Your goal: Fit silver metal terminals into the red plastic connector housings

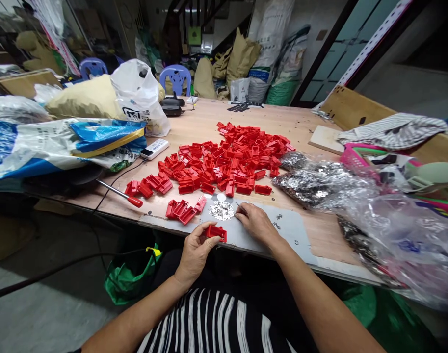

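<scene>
My left hand [196, 252] grips a small red plastic case [216, 233] between thumb and fingers at the table's front edge; its hollow side faces up. My right hand [257, 223] is closed in a pinch beside a round heap of small shiny metal pieces [221, 210]. A thin dark tip shows at its fingertips, too small to name. The heap lies on a grey mat [290, 230]. Left of it sit several red cases [181, 211], apart from the large pile of red cases [238, 157] behind. Small dark metal parts [277, 221] lie right of my right hand.
Clear plastic bags of metal parts [312, 181] crowd the right side, near a pink basket [359, 157]. To the left are a red-handled screwdriver [122, 193], a white device with a cable [154, 149] and large sacks [62, 142]. A green bag [130, 277] hangs below the edge.
</scene>
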Motion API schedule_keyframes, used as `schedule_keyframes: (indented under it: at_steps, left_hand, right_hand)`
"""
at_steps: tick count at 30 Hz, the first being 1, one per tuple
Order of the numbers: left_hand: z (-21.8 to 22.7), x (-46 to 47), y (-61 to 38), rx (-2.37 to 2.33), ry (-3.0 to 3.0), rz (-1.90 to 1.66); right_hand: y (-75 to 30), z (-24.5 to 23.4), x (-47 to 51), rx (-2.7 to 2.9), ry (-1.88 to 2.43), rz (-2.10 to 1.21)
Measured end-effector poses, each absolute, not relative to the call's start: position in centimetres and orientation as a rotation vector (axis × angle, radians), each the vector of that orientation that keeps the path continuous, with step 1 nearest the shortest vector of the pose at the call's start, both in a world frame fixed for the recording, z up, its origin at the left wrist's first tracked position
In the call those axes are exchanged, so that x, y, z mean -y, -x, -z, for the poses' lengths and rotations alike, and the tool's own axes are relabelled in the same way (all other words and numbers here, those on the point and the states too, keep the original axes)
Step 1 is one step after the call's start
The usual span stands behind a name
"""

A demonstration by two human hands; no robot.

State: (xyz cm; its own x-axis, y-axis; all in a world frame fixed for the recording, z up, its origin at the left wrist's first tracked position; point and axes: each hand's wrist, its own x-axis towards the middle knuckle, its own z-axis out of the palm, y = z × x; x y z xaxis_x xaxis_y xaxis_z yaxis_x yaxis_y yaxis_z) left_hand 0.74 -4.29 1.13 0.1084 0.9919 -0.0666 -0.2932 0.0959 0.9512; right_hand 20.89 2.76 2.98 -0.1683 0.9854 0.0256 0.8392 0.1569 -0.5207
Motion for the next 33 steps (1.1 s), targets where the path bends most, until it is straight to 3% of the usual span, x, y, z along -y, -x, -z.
schedule_keyframes:
  at_steps: [5, 18, 33]
  left_hand:
    - [-1.4, 4.1, -0.9, -0.951, -0.95, -1.207]
    - [-2.0, 4.3, -1.0, -0.918, -0.973, -1.192]
    - [-2.1, 5.0, -1.1, -1.08, -1.54, -1.345]
  right_hand:
    - [-21.0, -3.1, -1.7, 1.977, 1.678, -0.665]
    - [-18.8, -5.1, 2.9, 1.503, 1.319, -1.377]
    - [-16.6, -3.2, 4.7, 1.445, 1.316, -1.13]
